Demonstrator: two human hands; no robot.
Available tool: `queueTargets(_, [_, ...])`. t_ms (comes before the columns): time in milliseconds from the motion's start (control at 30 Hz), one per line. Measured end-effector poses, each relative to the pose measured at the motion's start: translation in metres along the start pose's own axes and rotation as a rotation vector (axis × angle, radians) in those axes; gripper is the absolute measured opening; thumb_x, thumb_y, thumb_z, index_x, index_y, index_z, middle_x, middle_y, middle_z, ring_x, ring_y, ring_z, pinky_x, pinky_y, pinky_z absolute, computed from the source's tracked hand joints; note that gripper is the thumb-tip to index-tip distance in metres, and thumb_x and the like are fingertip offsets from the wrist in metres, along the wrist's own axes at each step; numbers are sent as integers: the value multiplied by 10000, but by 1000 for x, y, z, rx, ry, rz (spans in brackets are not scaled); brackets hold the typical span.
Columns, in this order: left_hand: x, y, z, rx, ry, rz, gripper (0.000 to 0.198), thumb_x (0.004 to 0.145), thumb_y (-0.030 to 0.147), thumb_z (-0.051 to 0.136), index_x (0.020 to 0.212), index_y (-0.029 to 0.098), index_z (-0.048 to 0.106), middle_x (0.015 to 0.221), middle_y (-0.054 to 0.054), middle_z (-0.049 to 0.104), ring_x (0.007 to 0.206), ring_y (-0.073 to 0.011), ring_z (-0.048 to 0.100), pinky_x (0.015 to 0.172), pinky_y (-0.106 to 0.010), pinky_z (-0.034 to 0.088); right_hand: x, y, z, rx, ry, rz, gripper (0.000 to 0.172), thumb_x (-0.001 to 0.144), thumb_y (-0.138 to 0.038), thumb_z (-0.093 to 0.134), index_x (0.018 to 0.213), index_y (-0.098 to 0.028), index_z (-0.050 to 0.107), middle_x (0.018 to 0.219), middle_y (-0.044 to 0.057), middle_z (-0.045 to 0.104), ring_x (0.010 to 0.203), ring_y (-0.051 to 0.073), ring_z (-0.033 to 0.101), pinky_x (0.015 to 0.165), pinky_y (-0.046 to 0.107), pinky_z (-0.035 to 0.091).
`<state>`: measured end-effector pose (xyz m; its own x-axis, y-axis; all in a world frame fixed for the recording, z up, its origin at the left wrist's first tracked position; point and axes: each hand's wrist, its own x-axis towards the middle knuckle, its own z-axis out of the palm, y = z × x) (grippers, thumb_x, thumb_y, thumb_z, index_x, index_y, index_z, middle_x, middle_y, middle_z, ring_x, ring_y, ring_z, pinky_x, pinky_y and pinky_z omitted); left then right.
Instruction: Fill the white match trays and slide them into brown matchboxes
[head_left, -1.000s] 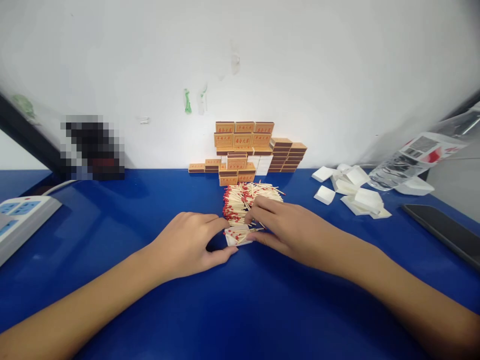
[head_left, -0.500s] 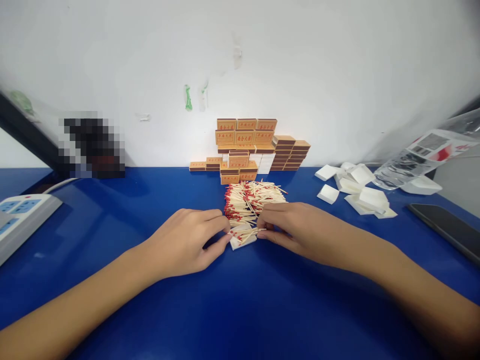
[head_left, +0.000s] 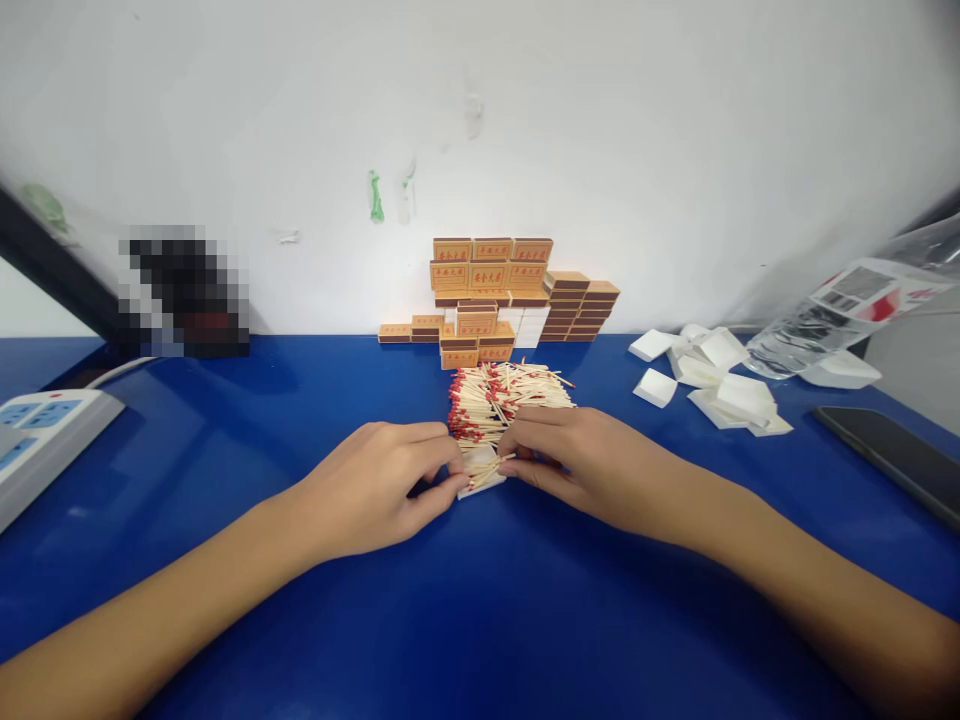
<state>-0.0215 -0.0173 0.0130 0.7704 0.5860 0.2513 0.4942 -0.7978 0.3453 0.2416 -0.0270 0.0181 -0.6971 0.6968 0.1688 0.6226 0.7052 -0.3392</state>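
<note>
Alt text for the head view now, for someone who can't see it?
Left hand and right hand at a white tray of matches on a blue table, match heap just beyond. Stacked matchboxes stand by the wall; loose trays, bottle and phone are at right.

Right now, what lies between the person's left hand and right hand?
In the head view, a small white rectangular tray holding red-tipped wooden matches lies between left hand and right hand.

Pale wall (head_left: 637, 130) with green smear (head_left: 376, 197); glossy blue tabletop (head_left: 480, 620).
</note>
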Motion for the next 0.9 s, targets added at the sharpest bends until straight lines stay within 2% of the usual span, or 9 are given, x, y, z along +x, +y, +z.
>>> queueTargets(133, [1,1,2,-16,5,11,127,994,192,597,883,181,659,749,34,585,590,-92,485,585,-245,342,0,0,3,-8,38,-13,177,1051,-243,577,884,-187,590,919,50,669,745,164,576,656,284,367])
queueTargets(267, [1,2,1,-19,-11,-58,180,1006,218,601,836,175,639,732,33,557,577,-94,448,568,-247,318,0,0,5,2,61,-24,187,1054,-248,575,877,-186,585,919,50,666,750,162,571,657,282,370])
queueTargets(367, [2,2,-1,-29,-40,-103,190,1033,257,582,888,175,674,731,30,540,594,-103,449,575,-247,326,0,1,6,-2,64,-23,160,1042,-234,589,892,-181,605,917,51,669,758,164,577,667,286,383])
queueTargets(700, [4,3,-6,-88,62,-202,199,1025,310,602,884,195,682,640,61,452,585,-103,447,583,-249,337,0,2,5,33,67,28,103,1036,-257,606,1036,-194,687,975,44,699,835,175,616,729,303,429])
queueTargets(900, [5,4,-9,-130,113,-260,217,1017,335,615,864,200,690,614,66,473,555,-97,440,568,-248,337,0,-2,2,62,173,35,92,1022,-256,628,1014,-191,692,890,24,655,774,155,574,711,289,426])
